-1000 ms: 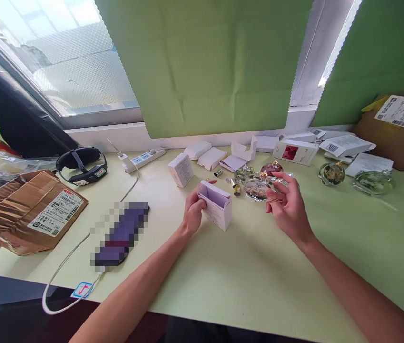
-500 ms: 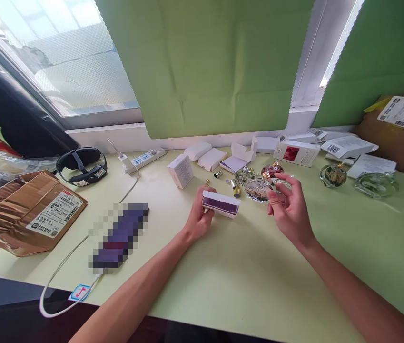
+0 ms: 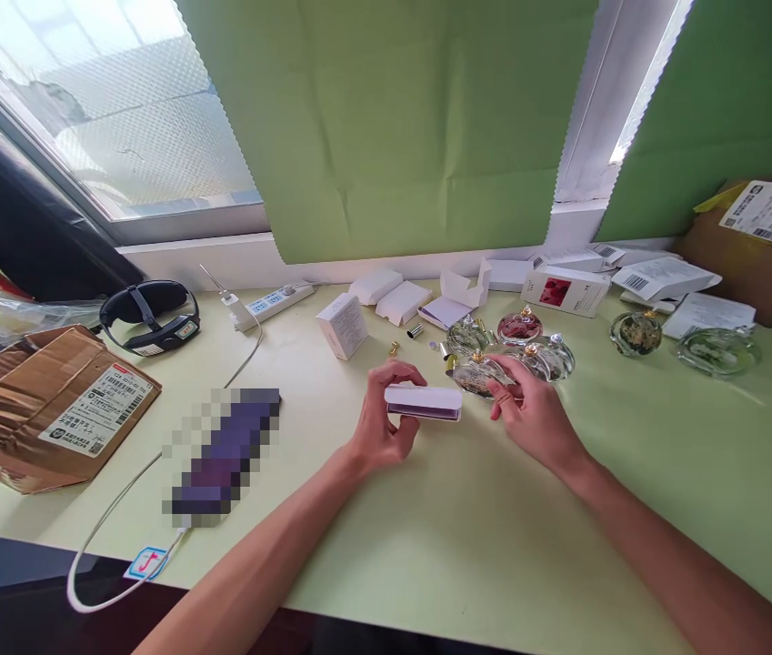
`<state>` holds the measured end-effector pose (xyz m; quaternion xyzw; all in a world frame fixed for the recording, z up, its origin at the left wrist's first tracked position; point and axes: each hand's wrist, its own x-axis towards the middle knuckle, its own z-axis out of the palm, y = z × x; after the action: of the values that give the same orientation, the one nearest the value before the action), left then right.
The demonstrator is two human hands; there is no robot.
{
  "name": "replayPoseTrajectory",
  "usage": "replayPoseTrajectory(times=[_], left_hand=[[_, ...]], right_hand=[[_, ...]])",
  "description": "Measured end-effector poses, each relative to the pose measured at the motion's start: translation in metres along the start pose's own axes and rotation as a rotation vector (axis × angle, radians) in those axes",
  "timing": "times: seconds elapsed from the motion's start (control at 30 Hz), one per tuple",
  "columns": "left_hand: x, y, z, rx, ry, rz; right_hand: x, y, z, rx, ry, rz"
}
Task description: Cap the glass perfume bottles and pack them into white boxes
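Note:
My left hand (image 3: 384,420) is closed around a small white carton (image 3: 425,400) whose narrow open end faces me, purple inside. Just to the right, my right hand (image 3: 534,407) pinches the edge of a flat clear-glass perfume bottle (image 3: 473,376) with a gold neck. Its fingers cover part of the glass. Behind it stand more glass bottles, among them a red one (image 3: 520,326) and a greenish one (image 3: 467,335). A silver cap (image 3: 415,331) and a small gold piece (image 3: 394,348) lie on the table beyond my left hand.
An upright white box (image 3: 343,327) and several other cartons (image 3: 566,289) line the back. Two bottles (image 3: 636,334) sit to the right. On the left are a torn cardboard box (image 3: 51,409), a black headset (image 3: 151,318), a power strip (image 3: 273,305) and a phone (image 3: 228,455) with its cable.
My right hand has come down and left and taken hold of the clear perfume bottle, bringing it toward the carton. My left hand has tipped the carton so less of its inside shows.

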<state>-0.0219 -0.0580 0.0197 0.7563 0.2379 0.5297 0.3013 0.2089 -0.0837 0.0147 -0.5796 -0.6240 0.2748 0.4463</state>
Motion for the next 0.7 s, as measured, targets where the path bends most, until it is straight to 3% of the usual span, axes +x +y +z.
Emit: replayPoseTrajectory(times=[0.37,0.53,0.6,0.7], left_hand=[[-0.003,0.004,0.009,0.013,-0.035,0.083],[-0.002,0.001,0.012,0.009,-0.025,0.196],[-0.002,0.003,0.012,0.009,-0.012,0.201],[-0.002,0.008,0.014,-0.017,0.050,0.223]], right_hand=[[0.004,0.002,-0.003,-0.178,-0.057,0.104],[-0.010,-0.021,-0.007,-0.154,0.163,-0.155],[-0.016,-0.029,-0.009,-0.048,0.046,-0.209],[-0.023,-0.032,-0.008,0.030,-0.311,-0.137]])
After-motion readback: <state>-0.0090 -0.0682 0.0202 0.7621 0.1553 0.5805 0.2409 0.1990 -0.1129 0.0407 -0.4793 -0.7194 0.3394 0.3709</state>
